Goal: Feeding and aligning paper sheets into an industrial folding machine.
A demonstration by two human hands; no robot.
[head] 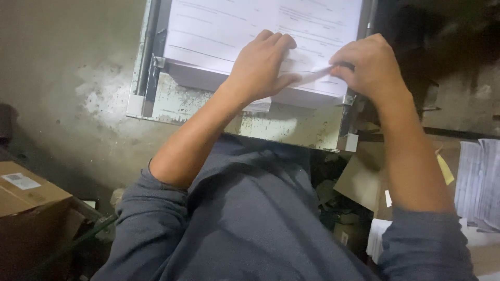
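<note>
A thick stack of white printed sheets (pixel 229 36), flat and square-edged, lies on a worn metal bench (pixel 291 125) whose pale paint is chipped and speckled with rust. Grey metal rails (pixel 147 57) run up the bench's left side, and a bracket (pixel 348 99) sits at the stack's near right corner.

The left hand (pixel 260 65) lies palm down on the stack near its front edge, fingers flat and together, thumb spread toward the right; its grip is open, pressing rather than holding. The right hand (pixel 367 62) is curled at the stack's right front corner, its grip closed on the top sheet (pixel 315 75), pinching a lifted, slightly blurred corner between thumb and fingers. The two hands are close, the lifted paper bridging them.

Both forearms are bare, with soft grey sleeves (pixel 156 208) pushed up to the elbows.

At lower left stands a closed brown cardboard box (pixel 26 198) with a small white label; what is in it cannot be seen. To the right lie flat cardboard pieces (pixel 364 177) and more printed sheets (pixel 476 182), loosely piled. The concrete floor (pixel 67 88) is dull grey and stained.
</note>
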